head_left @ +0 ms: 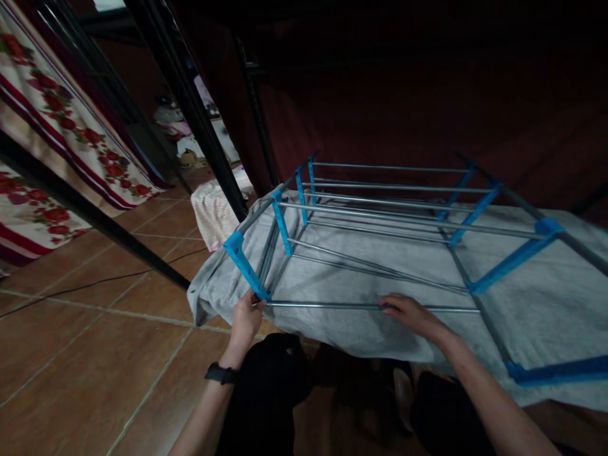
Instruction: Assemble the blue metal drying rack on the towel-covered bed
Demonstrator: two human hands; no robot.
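Observation:
A rack frame of thin metal rods with blue plastic connectors [513, 258] lies on a grey cloth. My left hand [246, 318] is closed at the left end of the front metal rod [323, 306], up against the foot of a blue connector [247, 269]. Its fingertips are partly hidden there. Farther right along the same rod, my right hand [411, 315] has its fingers curled over it from above. Two loose-looking rods [380, 269] cross at a slant inside the frame. The rod's right end meets a dark side tube [491, 329].
The grey cloth [332, 335] covers a low bed-like surface. Dark metal posts [190, 107] rise at the left, beside floral curtains [61, 120]. A striped cloth [213, 212] hangs behind. A black cable [95, 282] crosses the tiled floor [95, 354].

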